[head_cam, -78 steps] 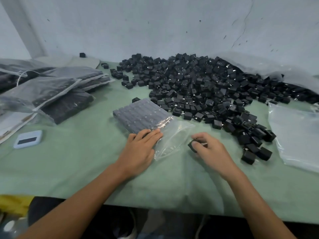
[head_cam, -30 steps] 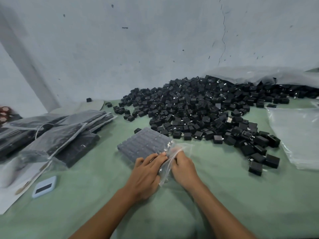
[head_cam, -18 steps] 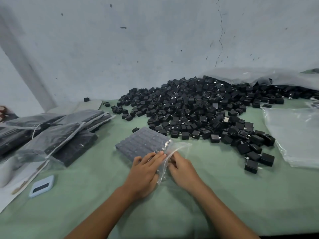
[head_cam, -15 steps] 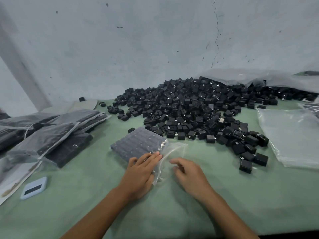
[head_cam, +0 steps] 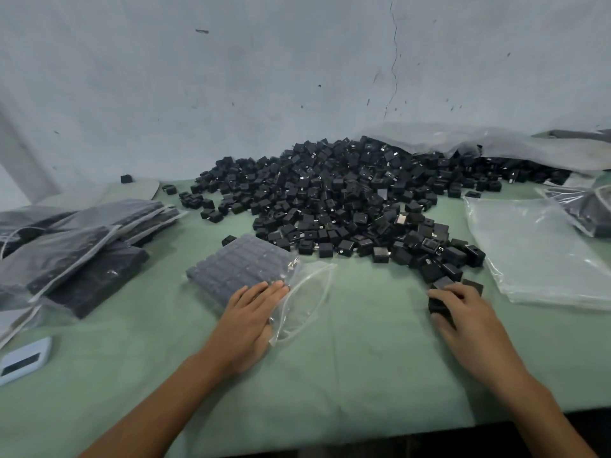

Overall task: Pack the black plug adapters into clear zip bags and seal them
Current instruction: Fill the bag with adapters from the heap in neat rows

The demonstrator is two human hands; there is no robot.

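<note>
Black plug adapters (head_cam: 347,200) lie heaped beyond our hands, the pile's near edge reaching our right hand (head_cam: 463,312). That hand has left the bag mouth, where it was half a second ago, and now curls its fingers round one loose adapter (head_cam: 438,307) at the pile's edge. Our left hand (head_cam: 251,312) stays flat, fingers straight, pressing the clear zip bag (head_cam: 264,276) — part filled with rows of adapters, its mouth gaping toward the right hand. Left of the left hand sit filled bags (head_cam: 82,246) on the green bench (head_cam: 363,358). We can read no writing — no label anywhere.
</note>
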